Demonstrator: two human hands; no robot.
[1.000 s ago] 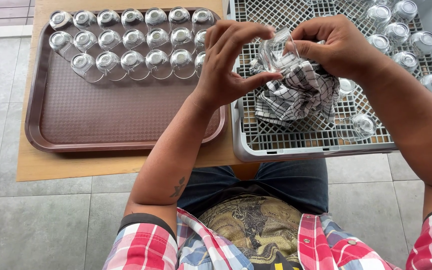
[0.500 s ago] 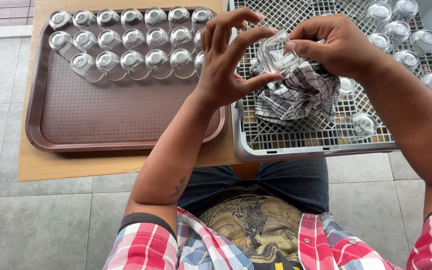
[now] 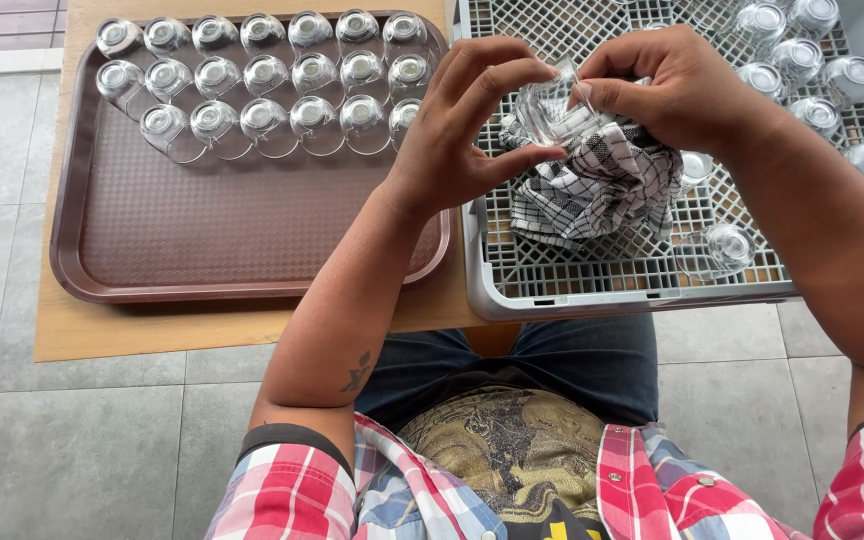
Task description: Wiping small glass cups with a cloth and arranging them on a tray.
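Clear shot glass (image 3: 549,108) pinched in my left hand (image 3: 462,140); right hand (image 3: 677,85) fingers clamp checked cloth (image 3: 602,185) at three o'clock — I'd rotate gently.

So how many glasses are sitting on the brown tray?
20 glasses, at the far end of the brown tray: seven in the back row, seven in the middle, six in front. The left hand may hide more.
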